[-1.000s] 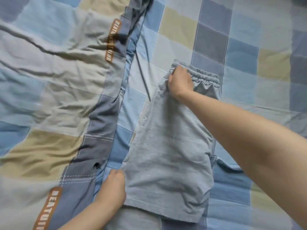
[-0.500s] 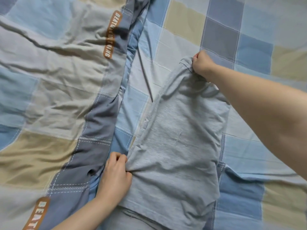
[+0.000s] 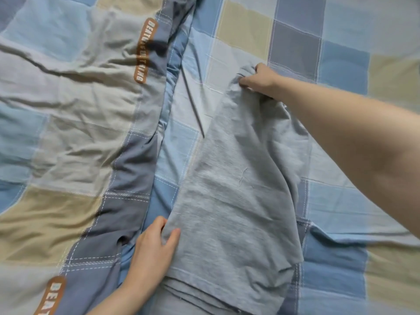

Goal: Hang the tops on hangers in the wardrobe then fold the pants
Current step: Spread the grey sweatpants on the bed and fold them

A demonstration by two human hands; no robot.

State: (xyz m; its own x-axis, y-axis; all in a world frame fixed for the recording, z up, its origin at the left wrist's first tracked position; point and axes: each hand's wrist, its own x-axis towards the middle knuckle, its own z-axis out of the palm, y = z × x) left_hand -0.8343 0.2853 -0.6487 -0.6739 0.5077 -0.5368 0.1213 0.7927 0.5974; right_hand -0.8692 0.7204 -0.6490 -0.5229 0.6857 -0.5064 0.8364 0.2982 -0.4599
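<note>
Fingers [image 3: 172, 235] of left hand pinch grey shorts [image 3: 234, 201] edge; right hand [image 3: 261, 80] grips far end.

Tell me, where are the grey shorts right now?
In the head view the grey shorts lie centre-right on the checked bedspread, with the right hand gripping the far end and the left hand pinching the near left edge.
</note>
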